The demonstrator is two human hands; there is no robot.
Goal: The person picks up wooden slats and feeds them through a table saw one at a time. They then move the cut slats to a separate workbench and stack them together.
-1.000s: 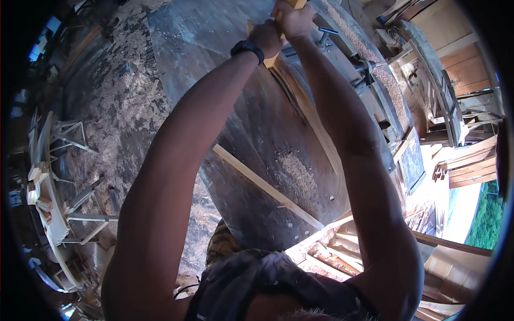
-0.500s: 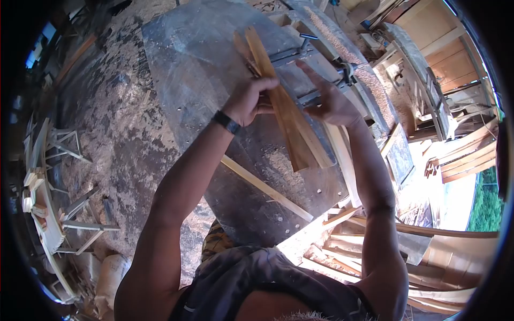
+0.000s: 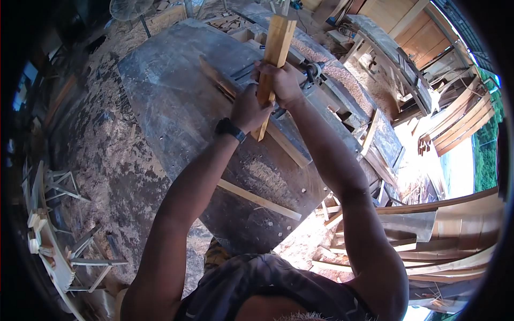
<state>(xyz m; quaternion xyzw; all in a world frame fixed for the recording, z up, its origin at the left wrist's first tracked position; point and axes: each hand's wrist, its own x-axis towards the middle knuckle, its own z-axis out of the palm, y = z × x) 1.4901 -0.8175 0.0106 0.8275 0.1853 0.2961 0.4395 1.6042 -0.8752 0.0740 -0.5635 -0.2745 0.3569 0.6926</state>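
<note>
A wooden piece (image 3: 277, 45) stands raised and tilted above the dark work table (image 3: 176, 69), its end toward the top of the view. My left hand (image 3: 250, 109), with a dark band at the wrist, is wrapped round its lower part. Just above and to the right, my right hand (image 3: 282, 84) grips the same piece, fingers closed round it. Beneath my hands another wooden strip (image 3: 286, 144) lies on the table, partly hidden by them. A thin pale strip (image 3: 259, 199) lies nearer my body.
A metal clamp-like fitting (image 3: 313, 72) sits on the machine beyond my right hand. Sawdust covers the long rail (image 3: 348, 80) behind it. Curved boards (image 3: 466, 125) are stacked at the right, and wooden frames (image 3: 64, 184) stand on the floor at the left.
The wooden piece has been lifted and turned more upright. My right hand, earlier open beside the wood, has closed round it. The view has shifted somewhat.
</note>
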